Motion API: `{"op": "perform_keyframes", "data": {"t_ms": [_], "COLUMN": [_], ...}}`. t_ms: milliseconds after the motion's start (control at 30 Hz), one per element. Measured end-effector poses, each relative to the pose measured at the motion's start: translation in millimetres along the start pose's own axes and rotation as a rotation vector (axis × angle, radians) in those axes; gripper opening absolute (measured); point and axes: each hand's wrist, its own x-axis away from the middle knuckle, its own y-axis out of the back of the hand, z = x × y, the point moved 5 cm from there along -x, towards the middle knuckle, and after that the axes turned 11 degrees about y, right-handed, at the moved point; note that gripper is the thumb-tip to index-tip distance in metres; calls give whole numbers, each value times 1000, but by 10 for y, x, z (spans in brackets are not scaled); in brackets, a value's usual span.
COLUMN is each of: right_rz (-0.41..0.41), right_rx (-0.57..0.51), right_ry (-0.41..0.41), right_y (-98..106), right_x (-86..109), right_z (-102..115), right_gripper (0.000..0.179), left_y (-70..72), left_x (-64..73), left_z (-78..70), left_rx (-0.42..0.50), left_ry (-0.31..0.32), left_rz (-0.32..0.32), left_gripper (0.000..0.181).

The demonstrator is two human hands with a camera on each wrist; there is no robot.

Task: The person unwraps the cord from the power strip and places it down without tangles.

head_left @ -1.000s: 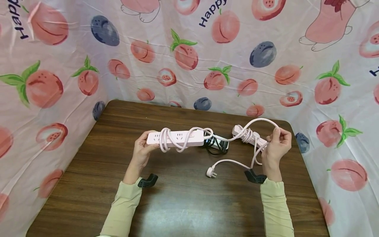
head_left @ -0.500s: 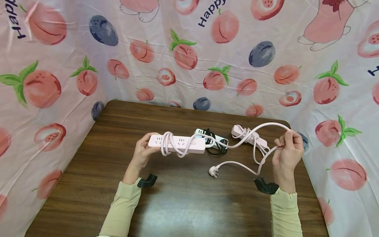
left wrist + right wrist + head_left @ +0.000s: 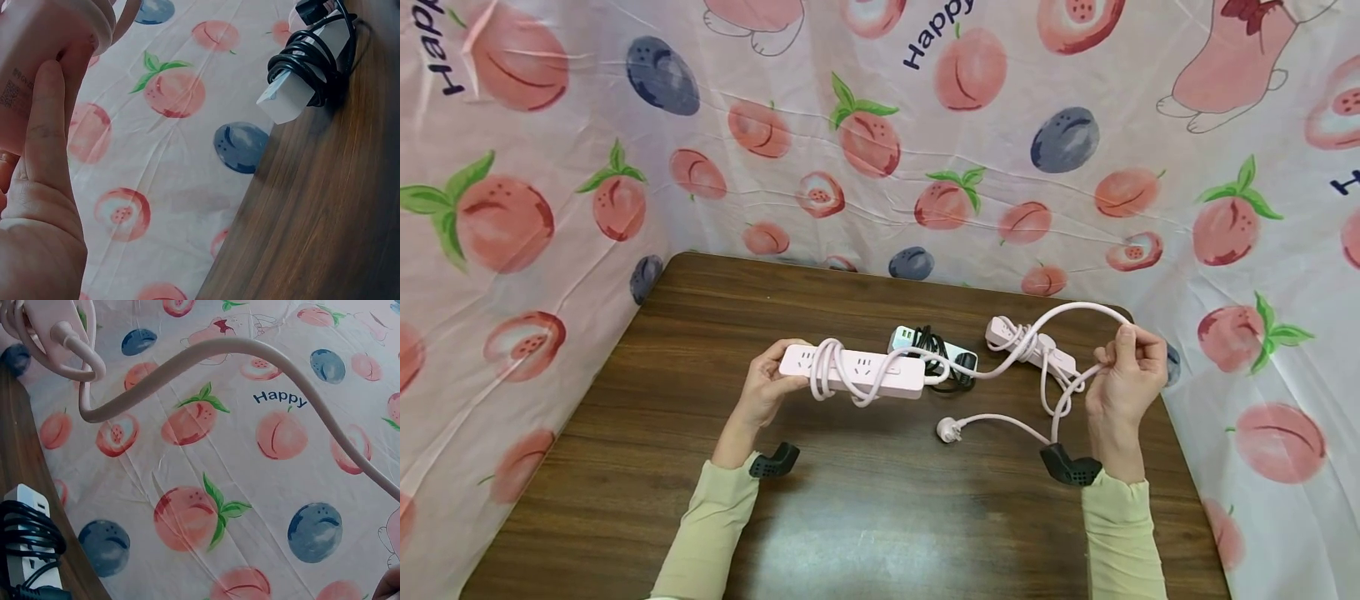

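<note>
Strip point(image 3: 864, 368) in left hand point(image 3: 763, 392), gripped by one end; cord point(image 3: 1081, 306) pinched in right hand point(image 3: 1122, 385), plug point(image 3: 949, 430) kinda between both.

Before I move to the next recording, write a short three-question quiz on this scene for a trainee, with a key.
1. True or false: the right hand grips the white power strip.
2. Multiple choice: what is wrapped round that white strip?
a) a pink cord
b) a black cord
c) a piece of cloth
3. Count: how many power strips show in the head view, and where is each?

Key
1. False: it holds the pale pink cord running from the strip in the left hand.
2. b.
3. Three: a pink power strip in the left hand, and the white one and a second pink strip on the table.
</note>
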Motion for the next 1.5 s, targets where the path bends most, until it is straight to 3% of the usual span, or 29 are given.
{"op": "perform_keyframes", "data": {"t_ms": [133,267,367,500,633,767,933,1033,1133,1233,1333,1400,1500], "right_rz": [57,158,200,195,121,31,0,65,182,306,381,407,448], "right_rx": [126,315,400,476,494,383,116,-21,-127,-160,-63,85,422], "right_ry": [10,4,-1,2,28,64,40,-29,-108,-171,-195,-179,-139], "right_y": [-30,-21,-2,13,20,5,-56,-86,-85,-37,63,148,285], "right_x": [-14,-15,-18,-54,-121,-150,-107,-83,-65,-56,-82,-114,-157], "right_z": [-29,-96,-166,-275,-370,-387,-277,-166,-36,85,165,186,169], "right_gripper": [13,14,18,22,23,22,16,15,12,11,11,14,16], "left_y": [-5,7,17,9,-11,-31,-18,33,102,154,184,193,187], "left_x": [-10,-22,-27,-49,-95,-137,-147,-132,-110,-94,-92,-97,-105], "left_z": [-2,-17,-34,-59,-48,0,60,87,95,67,25,-1,-32], "left_rx": [-8,-28,-28,-22,-47,-80,-112,-131,-134,-120,-83,-41,13], "left_ry": [-16,-31,-35,-37,-9,29,46,55,58,33,-13,-41,-68], "left_rz": [-22,-80,-121,-124,-101,-77,-86,-154,-262,-370,-438,-460,-468], "left_gripper": [45,47,49,49,48,49,51,52,52,48,44,43,44]}}
